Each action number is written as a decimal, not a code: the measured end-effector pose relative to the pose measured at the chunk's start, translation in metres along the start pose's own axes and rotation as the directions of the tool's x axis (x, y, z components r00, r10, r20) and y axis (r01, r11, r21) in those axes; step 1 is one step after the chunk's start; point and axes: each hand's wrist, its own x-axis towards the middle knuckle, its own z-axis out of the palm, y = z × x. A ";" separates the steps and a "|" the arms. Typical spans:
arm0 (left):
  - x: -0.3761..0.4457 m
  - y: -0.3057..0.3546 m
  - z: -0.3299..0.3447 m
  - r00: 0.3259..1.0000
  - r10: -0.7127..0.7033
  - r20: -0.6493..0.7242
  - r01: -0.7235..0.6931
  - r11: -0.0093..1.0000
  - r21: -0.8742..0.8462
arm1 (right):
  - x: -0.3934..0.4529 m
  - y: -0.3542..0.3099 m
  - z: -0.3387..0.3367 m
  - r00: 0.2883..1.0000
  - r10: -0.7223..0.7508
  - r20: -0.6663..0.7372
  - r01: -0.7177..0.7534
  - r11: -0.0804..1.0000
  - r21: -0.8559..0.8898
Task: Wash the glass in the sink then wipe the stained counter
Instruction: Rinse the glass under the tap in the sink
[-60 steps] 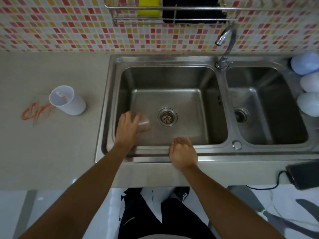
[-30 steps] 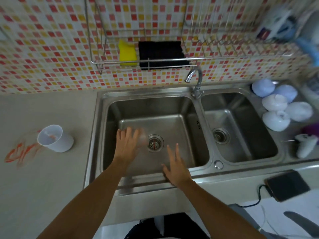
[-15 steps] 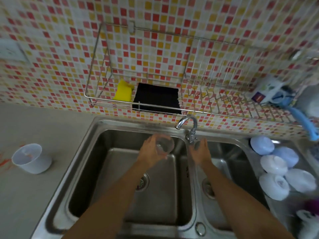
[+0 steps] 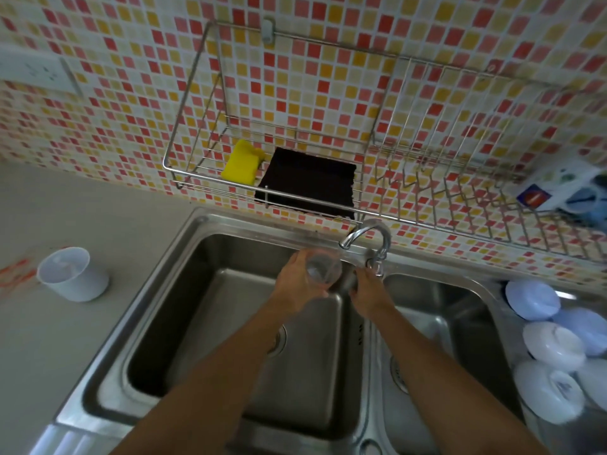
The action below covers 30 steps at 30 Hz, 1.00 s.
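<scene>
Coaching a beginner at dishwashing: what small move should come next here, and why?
Probably turn the tap on. The left hand holds the glass just below the faucet spout, the right hand is at the faucet's base, and no water is visibly running.

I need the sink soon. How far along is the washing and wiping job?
Early. Done: the glass is picked up, held in the left hand under the faucet. In hand: the right hand is at the tap handle; no water visible. Left: the washing, and wiping the orange stain by the white cup.
</scene>
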 end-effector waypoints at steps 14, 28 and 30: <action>0.000 0.024 0.009 0.999 0.036 0.011 -0.035 0.996 -0.085 | 0.002 0.003 -0.005 0.998 0.003 -0.065 -0.001 0.999 0.033; -0.014 0.016 0.021 0.995 0.091 0.039 -0.085 0.986 -0.146 | 0.001 0.020 -0.026 0.895 0.323 -0.307 -0.169 0.884 0.436; -0.016 0.017 0.022 0.996 0.089 0.024 -0.084 0.982 -0.168 | 0.001 0.018 -0.026 0.891 0.331 -0.310 -0.169 0.877 0.450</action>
